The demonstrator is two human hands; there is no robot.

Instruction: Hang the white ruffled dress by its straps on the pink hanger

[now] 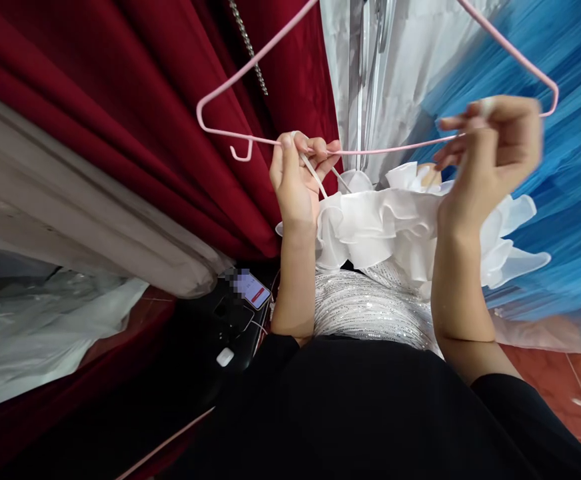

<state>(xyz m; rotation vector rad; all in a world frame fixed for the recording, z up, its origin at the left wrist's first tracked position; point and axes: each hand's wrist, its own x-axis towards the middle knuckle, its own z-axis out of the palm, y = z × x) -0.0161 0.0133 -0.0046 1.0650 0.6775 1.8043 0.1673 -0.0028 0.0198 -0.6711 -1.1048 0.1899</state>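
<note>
A pink clothes hanger spans the upper view, its hook end out of frame. My left hand is closed at its lower bar, pinching a thin white dress strap that runs down to the dress. Below hangs a white dress with a ruffled top and a sequined silver-white body. My right hand is curled at the bar's right part, blurred by motion. A pale strap shows at its fingers, its lower run partly hidden.
Red curtains and a whitish drape hang at left, blue tulle at right. On a black surface at lower left are a lit phone, a white earbud case and cables. Red floor tiles show at lower right.
</note>
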